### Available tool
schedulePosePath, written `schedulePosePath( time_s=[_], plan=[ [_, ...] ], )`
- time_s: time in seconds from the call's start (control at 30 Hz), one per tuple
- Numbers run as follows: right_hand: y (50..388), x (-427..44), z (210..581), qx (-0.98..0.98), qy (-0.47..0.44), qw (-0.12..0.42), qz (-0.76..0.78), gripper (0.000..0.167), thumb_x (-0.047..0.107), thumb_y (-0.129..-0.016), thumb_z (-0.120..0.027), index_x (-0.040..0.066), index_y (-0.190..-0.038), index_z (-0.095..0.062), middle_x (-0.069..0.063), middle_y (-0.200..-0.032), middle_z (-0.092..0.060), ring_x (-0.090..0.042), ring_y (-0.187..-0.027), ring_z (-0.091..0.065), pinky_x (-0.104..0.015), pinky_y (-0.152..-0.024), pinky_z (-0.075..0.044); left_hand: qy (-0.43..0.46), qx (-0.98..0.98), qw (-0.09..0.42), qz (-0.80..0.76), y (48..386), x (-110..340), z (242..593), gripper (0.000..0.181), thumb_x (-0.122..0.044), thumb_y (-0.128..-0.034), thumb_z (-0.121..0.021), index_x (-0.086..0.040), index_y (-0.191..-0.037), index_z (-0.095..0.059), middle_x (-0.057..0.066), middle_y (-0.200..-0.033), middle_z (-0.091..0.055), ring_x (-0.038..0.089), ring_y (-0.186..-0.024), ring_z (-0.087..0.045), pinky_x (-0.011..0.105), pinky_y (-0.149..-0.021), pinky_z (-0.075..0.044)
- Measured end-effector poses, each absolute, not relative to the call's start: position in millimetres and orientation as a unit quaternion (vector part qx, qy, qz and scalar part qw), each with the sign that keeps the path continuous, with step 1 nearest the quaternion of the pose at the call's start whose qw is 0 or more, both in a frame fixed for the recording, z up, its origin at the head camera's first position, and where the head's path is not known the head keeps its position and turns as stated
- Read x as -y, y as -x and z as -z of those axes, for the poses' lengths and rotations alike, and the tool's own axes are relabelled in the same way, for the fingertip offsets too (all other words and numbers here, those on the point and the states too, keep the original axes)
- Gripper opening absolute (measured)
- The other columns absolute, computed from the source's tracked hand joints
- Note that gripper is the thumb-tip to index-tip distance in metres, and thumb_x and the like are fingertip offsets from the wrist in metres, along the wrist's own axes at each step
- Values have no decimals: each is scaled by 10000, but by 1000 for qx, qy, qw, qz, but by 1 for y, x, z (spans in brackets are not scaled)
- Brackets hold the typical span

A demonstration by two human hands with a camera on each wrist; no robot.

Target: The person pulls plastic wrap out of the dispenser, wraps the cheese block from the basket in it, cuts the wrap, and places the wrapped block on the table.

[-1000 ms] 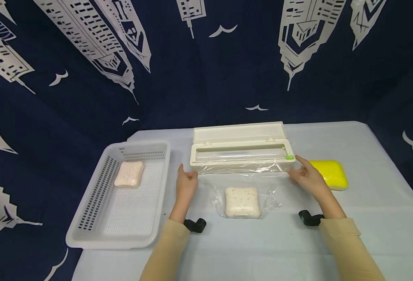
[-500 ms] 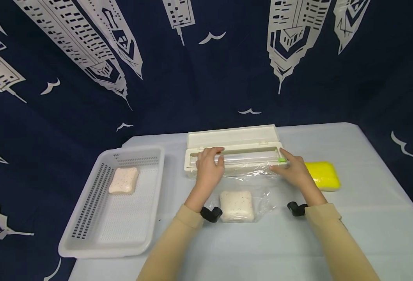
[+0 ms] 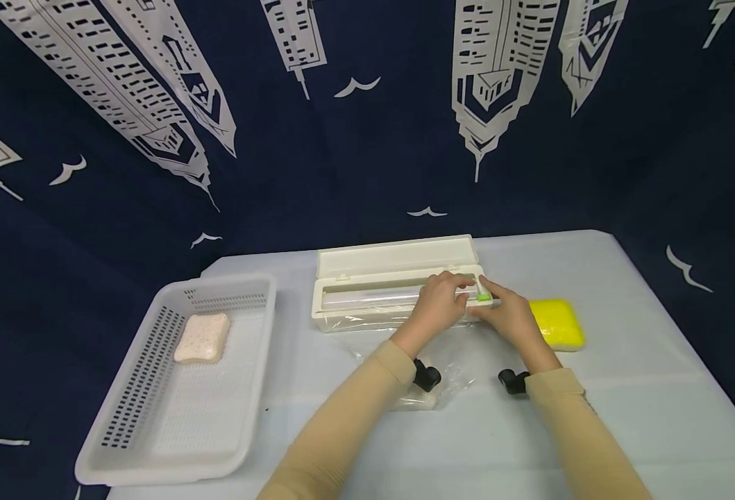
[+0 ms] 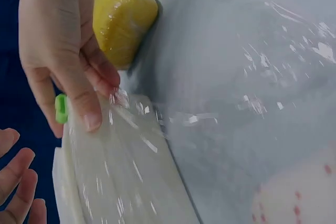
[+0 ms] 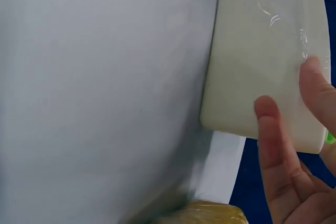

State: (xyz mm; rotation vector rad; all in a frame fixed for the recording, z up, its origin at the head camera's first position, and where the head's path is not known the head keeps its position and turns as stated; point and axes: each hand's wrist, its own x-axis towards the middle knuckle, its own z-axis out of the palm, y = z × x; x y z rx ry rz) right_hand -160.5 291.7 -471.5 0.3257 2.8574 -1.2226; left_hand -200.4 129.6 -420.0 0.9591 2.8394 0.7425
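A cream cling film dispenser (image 3: 355, 321) lies with its lid raised, a film roll (image 3: 367, 297) inside and a green slider (image 3: 483, 297) at its right end. My right hand (image 3: 511, 319) grips that end; in the left wrist view its thumb presses the film-covered front. Just above the dispenser's right part hovers my left hand (image 3: 438, 302), fingers loosely bent, holding nothing; its fingertips (image 4: 18, 187) stay apart from the box. Clear film (image 4: 210, 119) runs from the dispenser to a red-speckled white block (image 4: 299, 198), mostly hidden behind my left wrist in the head view.
A white perforated basket (image 3: 261, 389) stands at the left, holding another speckled block (image 3: 203, 339). To the right of the dispenser sits a shiny yellow block (image 3: 557, 324). Behind the table hangs a dark blue patterned cloth (image 3: 342, 173).
My left hand has moved from left of the dispenser, across it, to its right end. My right hand stays at the right end, gripping it. The head view has shifted.
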Motion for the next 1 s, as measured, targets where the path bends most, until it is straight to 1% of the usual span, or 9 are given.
schedulePosePath(
  time_s=[0.13, 0.3, 0.5, 0.6, 0.73, 0.77, 0.87, 0.93, 1.0],
  plan=[
    [160, -289, 477, -919, -98, -21, 381, 709, 243, -889, -730, 110, -1499, -394, -296, -1451, -447, -485, -1316, -440, -614, -1030, -412, -305, -926, 23, -223, 203, -145, 427, 288, -182, -951, -643, -205, -1235, -687, -34, -1133, -704, 162, -1047, -623, 287, -863, -499],
    [159, -288, 481, -923, -93, -56, 370, 623, 166, -890, -712, 91, -1457, -462, -273, -1391, -524, -432, -1175, -557, -567, -940, -484, -301, -924, -3, -235, 203, -157, 439, 231, -172, -898, -711, -152, -1127, -738, -30, -1041, -727, 121, -1001, -655, 222, -831, -514],
    [159, -290, 481, -925, -94, -73, 362, 629, 152, -870, -744, 75, -1437, -483, -266, -1367, -546, -330, -906, -617, -458, -789, -546, -290, -922, -46, -252, 203, -163, 451, 153, -149, -845, -765, -143, -998, -773, -43, -932, -741, 77, -866, -655, 167, -732, -485],
    [159, -289, 481, -927, -91, -77, 356, 644, 188, -861, -764, 61, -1428, -488, -277, -1355, -549, -364, -960, -642, -474, -819, -552, -283, -925, -65, -246, 203, -161, 454, 113, -171, -841, -777, -160, -954, -778, -59, -886, -735, 76, -844, -636, 171, -726, -467],
    [157, -289, 481, -932, -86, -73, 345, 662, 228, -861, -765, 45, -1428, -477, -280, -1357, -541, -421, -1141, -612, -509, -895, -536, -279, -931, -85, -219, 202, -158, 456, 124, -214, -807, -808, -190, -925, -778, -83, -880, -732, 87, -854, -609, 192, -735, -449],
    [157, -289, 480, -933, -84, -72, 343, 665, 238, -862, -762, 44, -1429, -473, -279, -1358, -540, -418, -1135, -615, -507, -898, -536, -279, -932, -90, -212, 202, -158, 456, 132, -227, -800, -814, -195, -922, -778, -87, -883, -730, 88, -852, -601, 195, -733, -443],
    [157, -288, 480, -936, -79, -74, 336, 695, 278, -851, -766, 41, -1433, -469, -277, -1360, -539, -367, -1004, -648, -487, -868, -546, -282, -933, -105, -197, 202, -155, 455, 152, -265, -782, -824, -200, -910, -773, -90, -909, -731, 92, -832, -579, 200, -723, -428],
    [157, -288, 479, -936, -76, -74, 337, 727, 293, -837, -772, 42, -1442, -457, -274, -1366, -537, -324, -890, -628, -470, -839, -548, -278, -935, -98, -198, 203, -151, 454, 153, -270, -786, -823, -200, -911, -769, -91, -919, -726, 93, -832, -569, 207, -723, -424],
    [157, -289, 477, -936, -78, -71, 336, 752, 299, -830, -776, 46, -1454, -442, -272, -1380, -527, -313, -873, -606, -471, -846, -541, -272, -936, -87, -204, 206, -145, 451, 133, -246, -792, -822, -196, -901, -767, -88, -910, -720, 95, -831, -566, 214, -726, -425]
  ],
)
